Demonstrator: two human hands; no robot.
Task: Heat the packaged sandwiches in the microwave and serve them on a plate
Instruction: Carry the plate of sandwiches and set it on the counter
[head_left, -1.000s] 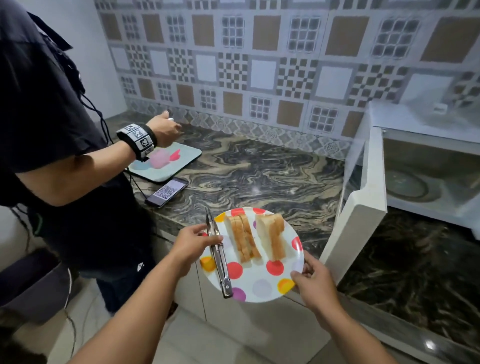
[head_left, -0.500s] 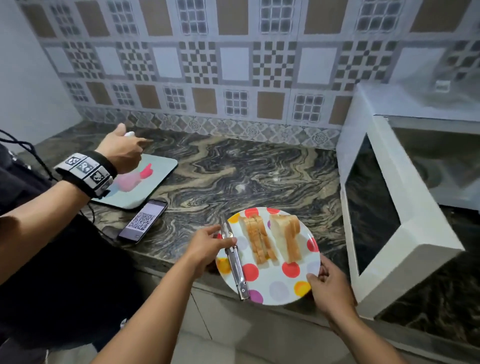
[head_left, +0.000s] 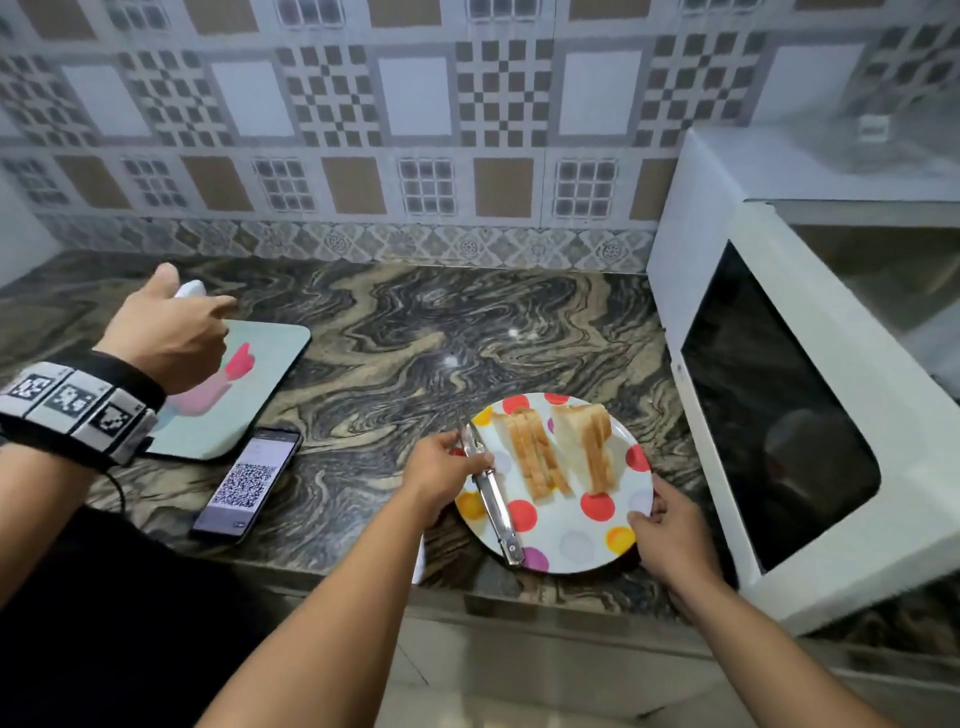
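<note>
A white plate (head_left: 571, 540) with coloured dots is at the front edge of the marble counter; I cannot tell if it rests on it. Two cut sandwiches lie on it, one at the middle (head_left: 535, 454) and one to its right (head_left: 589, 441). Metal tongs (head_left: 493, 499) lie across the plate's left side. My left hand (head_left: 441, 470) grips the plate's left rim with the thumb pressing on the tongs. My right hand (head_left: 670, 530) holds the plate's right front rim. The white microwave (head_left: 727, 291) stands at the right with its door (head_left: 795, 415) swung open toward me.
Another person's hand (head_left: 166, 332), with a marker band on the wrist, holds a small white object above a pale cutting board (head_left: 260, 395) at the left. A phone (head_left: 249, 480) showing a QR code lies beside the board. Tiled wall runs behind the counter (head_left: 415, 338).
The plate, held in both hands, has come forward over the counter's front edge, away from the microwave. My view has turned right, so the other person has slid to the left edge.
</note>
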